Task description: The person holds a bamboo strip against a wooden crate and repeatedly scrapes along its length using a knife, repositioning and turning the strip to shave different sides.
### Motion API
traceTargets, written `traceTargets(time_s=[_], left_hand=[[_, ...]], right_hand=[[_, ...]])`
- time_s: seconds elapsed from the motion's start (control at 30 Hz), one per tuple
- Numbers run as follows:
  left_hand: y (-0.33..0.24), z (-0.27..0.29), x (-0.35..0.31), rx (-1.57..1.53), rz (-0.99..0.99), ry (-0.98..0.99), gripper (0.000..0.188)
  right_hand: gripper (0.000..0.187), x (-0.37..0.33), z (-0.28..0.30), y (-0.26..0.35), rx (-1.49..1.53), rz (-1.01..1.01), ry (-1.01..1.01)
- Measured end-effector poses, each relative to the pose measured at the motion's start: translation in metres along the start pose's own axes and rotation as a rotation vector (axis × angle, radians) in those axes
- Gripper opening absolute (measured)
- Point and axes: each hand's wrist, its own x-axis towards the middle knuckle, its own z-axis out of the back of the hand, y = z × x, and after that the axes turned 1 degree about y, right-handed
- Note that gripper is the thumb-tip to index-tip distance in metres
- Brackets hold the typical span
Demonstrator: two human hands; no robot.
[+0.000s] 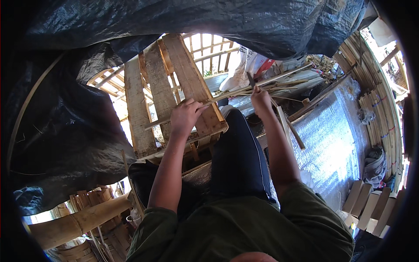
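A long, thin bamboo strip slants across in front of me, from the slatted wooden bench on the left up toward the far right. My left hand is closed around it over the bench. In my right hand is a knife, its dark blade pointing up and away beside the strip. Whether the blade touches the strip I cannot tell. A brown stick shows beside my right forearm; its upper end is hidden, so it may or may not be the knife's handle.
The slatted wooden bench stands ahead-left of my knee. Dark plastic sheeting hangs left and overhead. Loose bamboo strips lie ahead-right near a white sack. Shiny silver sheeting covers the right side, beside bundled strips.
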Motion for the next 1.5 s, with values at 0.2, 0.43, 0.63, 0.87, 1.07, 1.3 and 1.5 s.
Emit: traceTargets(time_s=[0.2,0.43,0.63,0.87,1.07,1.3,1.5], left_hand=[[0.002,0.003,0.000,0.001,-0.016,-0.026,0.027],[0.002,0.000,-0.002,-0.006,-0.002,-0.028,0.027],[0.003,-0.001,0.002,-0.016,0.022,-0.011,0.026],[-0.001,-0.007,-0.001,0.003,-0.009,-0.061,0.026],[0.008,-0.008,-0.002,-0.003,-0.008,-0.066,0.027],[0.001,-0.004,0.006,0.033,-0.013,-0.028,0.026],[0.000,-0.007,-0.002,0.097,-0.009,-0.017,0.021]], right_hand=[[0.052,-0.021,0.003,0.021,0.015,-0.001,0.131],[0.053,-0.022,-0.001,0.015,0.047,0.003,0.175],[0.045,-0.036,-0.038,0.007,-0.093,0.171,0.045],[0.052,-0.032,-0.047,0.001,-0.077,0.228,0.051],[0.053,-0.036,-0.011,0.042,-0.137,0.021,0.194],[0.053,-0.015,-0.021,0.012,-0.171,0.189,0.082],[0.046,-0.007,-0.001,0.010,-0.161,0.005,0.102]])
